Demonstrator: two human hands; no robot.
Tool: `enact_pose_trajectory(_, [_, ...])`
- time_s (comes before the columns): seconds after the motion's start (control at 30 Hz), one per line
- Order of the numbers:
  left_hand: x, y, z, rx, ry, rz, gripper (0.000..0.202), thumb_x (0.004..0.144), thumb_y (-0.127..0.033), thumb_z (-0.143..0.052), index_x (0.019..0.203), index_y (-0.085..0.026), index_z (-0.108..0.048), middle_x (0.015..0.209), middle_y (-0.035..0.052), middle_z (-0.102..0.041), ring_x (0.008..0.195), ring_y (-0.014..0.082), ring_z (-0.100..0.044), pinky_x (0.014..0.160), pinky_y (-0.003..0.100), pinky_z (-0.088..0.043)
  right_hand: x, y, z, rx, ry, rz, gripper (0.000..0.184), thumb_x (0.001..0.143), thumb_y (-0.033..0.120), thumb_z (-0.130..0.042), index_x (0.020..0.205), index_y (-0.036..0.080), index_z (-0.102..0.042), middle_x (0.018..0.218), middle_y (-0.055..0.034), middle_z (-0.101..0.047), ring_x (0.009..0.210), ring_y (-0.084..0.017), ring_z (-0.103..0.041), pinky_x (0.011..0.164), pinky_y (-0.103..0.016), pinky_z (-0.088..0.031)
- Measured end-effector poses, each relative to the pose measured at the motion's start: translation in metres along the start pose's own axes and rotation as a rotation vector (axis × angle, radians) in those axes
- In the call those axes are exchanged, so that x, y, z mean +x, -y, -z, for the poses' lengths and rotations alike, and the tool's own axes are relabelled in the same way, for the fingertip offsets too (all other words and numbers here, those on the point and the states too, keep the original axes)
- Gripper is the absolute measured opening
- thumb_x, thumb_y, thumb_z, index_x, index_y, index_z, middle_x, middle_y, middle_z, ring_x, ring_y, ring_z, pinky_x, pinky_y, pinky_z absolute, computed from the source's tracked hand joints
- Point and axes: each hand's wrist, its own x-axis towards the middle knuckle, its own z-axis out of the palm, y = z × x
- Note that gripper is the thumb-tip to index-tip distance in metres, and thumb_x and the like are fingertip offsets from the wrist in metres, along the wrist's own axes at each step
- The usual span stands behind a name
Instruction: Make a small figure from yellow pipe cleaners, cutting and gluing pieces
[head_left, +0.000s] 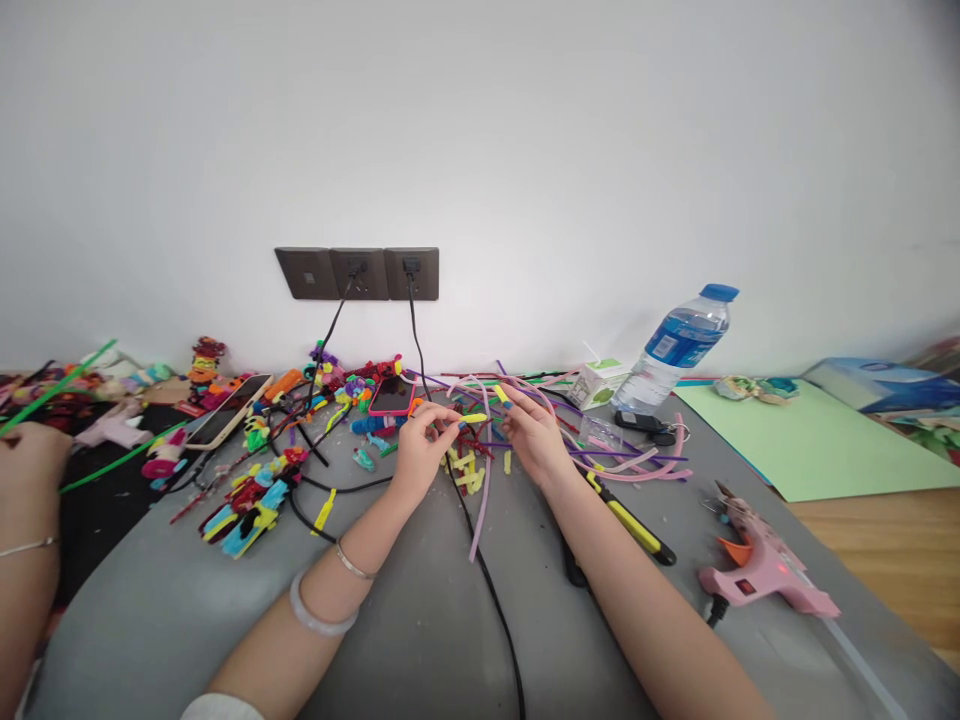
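My left hand (421,447) pinches a short yellow pipe-cleaner piece (474,418) between thumb and fingertips. My right hand (534,432) is closed too, its fingers pinching another short yellow piece (502,394). Both hands hover over a pile of cut yellow pieces (466,472) and red bits on the grey mat (420,620). A long pink pipe cleaner (481,510) trails toward me between my wrists. Loose purple and pink pipe cleaners (637,462) spread out to the right of my right hand.
A pink glue gun (757,570) lies at the right, a yellow-black cutter (630,520) beside my right forearm. A water bottle (675,345), small carton (596,382) and green sheet (817,440) are behind. Phones (225,410), colourful figures (251,500), black cables. Another person's arm (26,540) is at far left.
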Motion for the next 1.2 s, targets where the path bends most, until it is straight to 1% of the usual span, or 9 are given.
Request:
enact_pose_trajectory(0.13, [0.000,0.000,0.000,0.000,0.001,-0.001,0.005,0.080,-0.019,-0.063,0.080,-0.019,-0.068,0.085,0.0035,-0.060,0.067,0.0124,-0.052,0.054,0.022,-0.038,0.002,-0.002,0.001,-0.006,-0.021,0.043,0.031,0.060,0.025,-0.077,0.091,0.025,-0.075,0.091,0.0011,-0.068,0.056,-0.006,-0.045,0.049,-0.020,-0.035])
enact_pose_trajectory(0.27, [0.000,0.001,0.000,0.000,0.000,-0.002,0.006,0.080,-0.019,-0.062,0.081,-0.019,-0.068,0.086,0.0035,-0.060,0.068,0.0125,-0.053,0.054,0.022,-0.039,0.002,-0.002,0.001,-0.019,-0.045,0.044,0.025,0.061,0.026,-0.076,0.086,0.024,-0.075,0.093,0.0005,-0.069,0.054,-0.006,-0.042,0.049,-0.022,-0.035])
enact_pose_trajectory(0.47, [0.000,0.001,0.000,-0.010,-0.002,-0.001,0.005,0.079,-0.020,-0.063,0.080,-0.019,-0.068,0.085,0.0030,-0.060,0.067,0.0119,-0.052,0.054,0.022,-0.039,0.001,0.001,-0.002,0.062,-0.043,-0.043,0.029,0.061,0.019,-0.066,0.088,0.023,-0.075,0.069,0.0032,-0.060,0.055,-0.009,-0.042,0.050,-0.022,-0.036])
enact_pose_trajectory(0.53, [0.000,0.001,0.000,-0.008,-0.003,-0.001,0.005,0.079,-0.020,-0.063,0.080,-0.019,-0.068,0.085,0.0030,-0.060,0.067,0.0120,-0.053,0.054,0.022,-0.039,-0.001,0.004,-0.003,0.096,-0.019,-0.071,0.032,0.060,0.017,-0.061,0.089,0.022,-0.074,0.070,0.0030,-0.058,0.055,-0.010,-0.042,0.049,-0.022,-0.037])
enact_pose_trajectory(0.7, [-0.001,0.001,0.001,0.011,0.004,-0.012,0.006,0.081,-0.019,-0.062,0.082,-0.019,-0.068,0.086,0.0031,-0.060,0.068,0.0123,-0.053,0.055,0.022,-0.040,-0.005,0.013,-0.005,0.204,0.141,-0.157,0.039,0.062,0.017,-0.051,0.096,0.024,-0.069,0.063,0.0035,-0.045,0.053,-0.013,-0.039,0.051,-0.024,-0.040])
enact_pose_trajectory(0.83, [-0.001,0.002,0.001,0.014,0.009,-0.016,0.008,0.081,-0.020,-0.061,0.083,-0.019,-0.069,0.086,0.0033,-0.060,0.069,0.0126,-0.054,0.056,0.022,-0.040,-0.005,0.016,-0.005,0.285,0.166,-0.184,0.043,0.062,0.016,-0.050,0.101,0.027,-0.064,0.062,0.0045,-0.037,0.052,-0.014,-0.035,0.052,-0.027,-0.040])
enact_pose_trajectory(0.93, [-0.001,0.002,0.001,0.014,0.006,-0.017,0.008,0.081,-0.019,-0.061,0.083,-0.019,-0.069,0.086,0.0032,-0.061,0.069,0.0126,-0.054,0.055,0.022,-0.040,-0.004,0.015,-0.004,0.293,0.169,-0.170,0.035,0.065,0.016,-0.052,0.096,0.027,-0.062,0.062,0.0054,-0.034,0.050,-0.013,-0.032,0.051,-0.026,-0.038])
enact_pose_trajectory(1.03, [0.000,0.003,0.000,0.006,0.010,-0.012,0.007,0.081,-0.019,-0.062,0.083,-0.019,-0.068,0.086,0.0031,-0.060,0.070,0.0126,-0.054,0.055,0.022,-0.040,-0.002,0.013,-0.003,0.281,0.166,-0.151,0.020,0.071,0.019,-0.057,0.089,0.027,-0.061,0.063,0.0056,-0.038,0.050,-0.012,-0.032,0.052,-0.026,-0.038])
enact_pose_trajectory(1.2, [0.000,0.003,0.001,-0.002,0.014,-0.009,0.007,0.082,-0.021,-0.062,0.083,-0.019,-0.068,0.087,0.0031,-0.060,0.070,0.0127,-0.054,0.056,0.022,-0.039,0.001,0.009,-0.002,0.299,0.103,-0.129,0.011,0.073,0.026,-0.067,0.083,0.026,-0.061,0.064,0.0058,-0.044,0.053,-0.010,-0.039,0.055,-0.024,-0.042])
